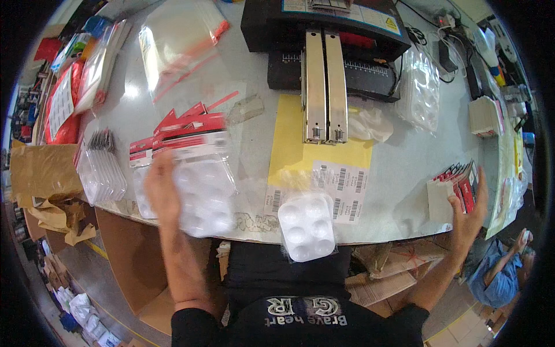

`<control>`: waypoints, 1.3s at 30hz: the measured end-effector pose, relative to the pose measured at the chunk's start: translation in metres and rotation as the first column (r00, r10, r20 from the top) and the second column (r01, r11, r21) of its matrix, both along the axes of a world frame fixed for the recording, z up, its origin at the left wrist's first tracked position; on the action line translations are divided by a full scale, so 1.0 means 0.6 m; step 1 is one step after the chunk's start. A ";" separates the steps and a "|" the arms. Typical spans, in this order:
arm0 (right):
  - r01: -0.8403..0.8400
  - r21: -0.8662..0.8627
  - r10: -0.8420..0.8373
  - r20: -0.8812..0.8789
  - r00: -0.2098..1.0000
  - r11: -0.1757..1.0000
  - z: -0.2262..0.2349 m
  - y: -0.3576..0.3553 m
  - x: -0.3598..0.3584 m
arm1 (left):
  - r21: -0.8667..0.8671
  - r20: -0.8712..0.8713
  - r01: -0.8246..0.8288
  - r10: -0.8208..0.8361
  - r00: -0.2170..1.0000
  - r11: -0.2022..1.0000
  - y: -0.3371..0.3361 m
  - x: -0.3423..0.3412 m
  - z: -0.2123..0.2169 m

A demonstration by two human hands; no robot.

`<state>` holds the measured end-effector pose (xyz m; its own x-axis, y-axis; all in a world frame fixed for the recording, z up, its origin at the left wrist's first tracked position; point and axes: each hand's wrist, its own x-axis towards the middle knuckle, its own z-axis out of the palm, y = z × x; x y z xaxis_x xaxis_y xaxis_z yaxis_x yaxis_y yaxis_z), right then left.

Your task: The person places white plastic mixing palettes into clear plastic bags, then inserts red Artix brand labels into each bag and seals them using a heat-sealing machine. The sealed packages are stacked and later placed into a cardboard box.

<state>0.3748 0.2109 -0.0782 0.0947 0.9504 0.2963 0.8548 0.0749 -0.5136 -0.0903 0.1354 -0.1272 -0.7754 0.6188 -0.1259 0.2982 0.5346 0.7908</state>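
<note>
My left hand, smeared by motion, is at the left edge of a pile of white plastic paint palettes in clear bags with red and white header cards. Whether its fingers grip anything cannot be made out. Far to the right, my right hand has its thumb and fingers around a stack of small red, black and white cards. Between my hands, at the table's front edge, lies a single white palette with round wells in a clear bag. It overlaps a yellow sheet bearing barcode labels.
A black machine with two metal arms stands at the back. Clear bags lie at the back left, bagged palettes on the left, more clear packaging on the right. Cardboard boxes sit below the edge. Another person is at far right.
</note>
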 end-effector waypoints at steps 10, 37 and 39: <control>-0.206 -0.479 0.183 -0.095 0.979 0.854 -0.017 0.023 0.226 | -0.066 -0.140 0.527 -0.531 0.836 0.847 -0.084 0.183 -0.086; -0.687 -0.277 0.583 -0.374 0.721 0.672 -0.017 -0.021 -0.234 | 0.292 0.475 0.563 -0.628 0.616 0.773 -0.059 0.239 0.015; -0.714 -0.283 0.627 -0.345 0.699 0.640 -0.017 -0.017 -0.234 | 0.283 0.476 0.572 -0.630 0.614 0.770 -0.057 0.238 0.011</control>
